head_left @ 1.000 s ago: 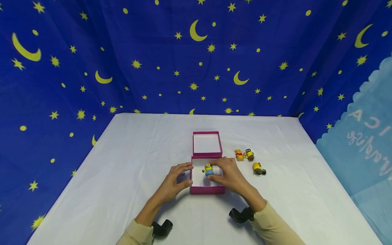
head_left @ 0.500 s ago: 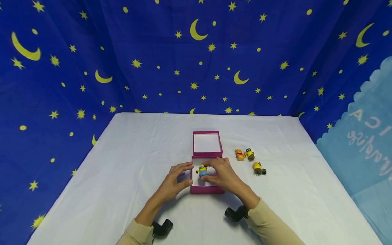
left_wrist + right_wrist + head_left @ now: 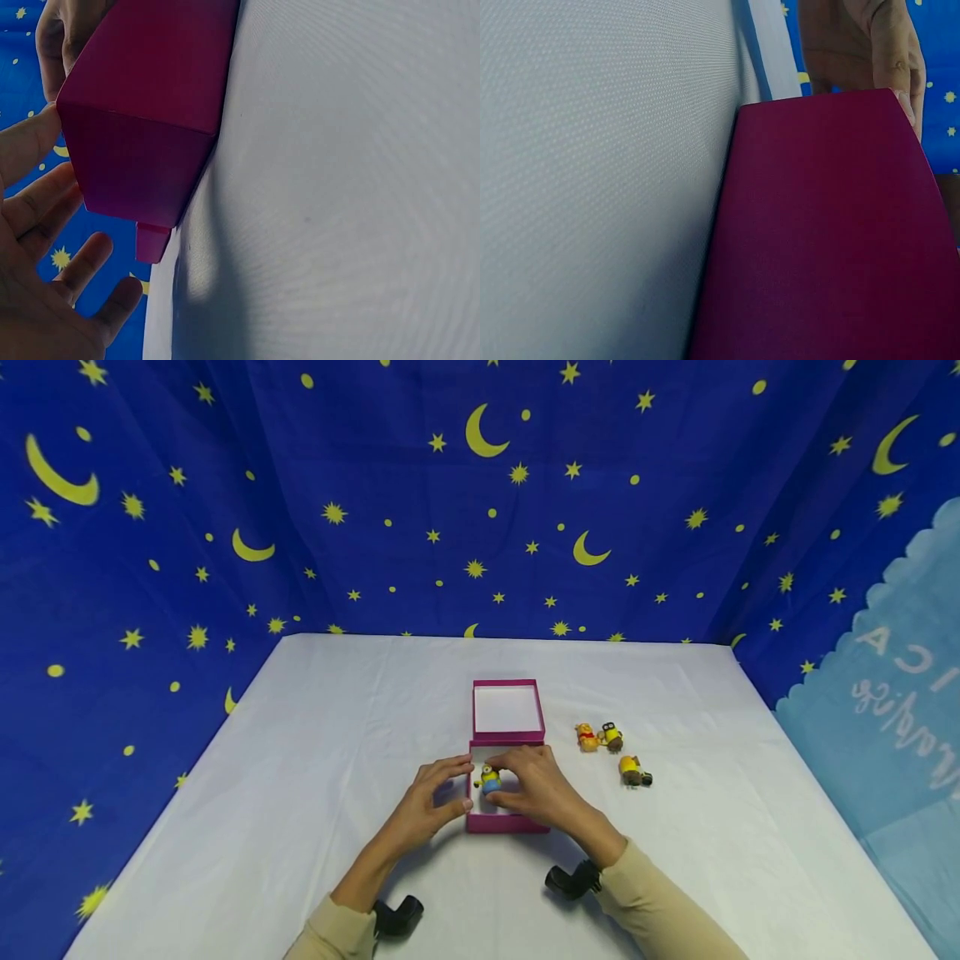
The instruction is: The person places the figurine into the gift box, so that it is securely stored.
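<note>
A small Minion figurine (image 3: 491, 781), yellow with blue overalls, is pinched between the thumb and fingers of my right hand (image 3: 537, 787). It is inside the walls of an open magenta box (image 3: 508, 823) with a white interior, near the left side. My left hand (image 3: 426, 798) touches that box's left wall with thumb and fingertips. In the left wrist view the left fingers (image 3: 43, 199) are spread, some on the wall and others off it. The right wrist view shows mostly the outer box wall (image 3: 832, 225), which hides the figurine.
Behind the box lies its magenta lid (image 3: 508, 737), inside facing up. To the right are a bear figurine (image 3: 587, 738) in a red top, a Minion figurine with dark goggles (image 3: 612, 738) and another yellow-and-brown figurine (image 3: 632, 772) on the white tablecloth (image 3: 315, 777).
My right hand has moved left with the Minion figurine, from mid-box toward the left wall. My left hand has stayed at the box's left side.
</note>
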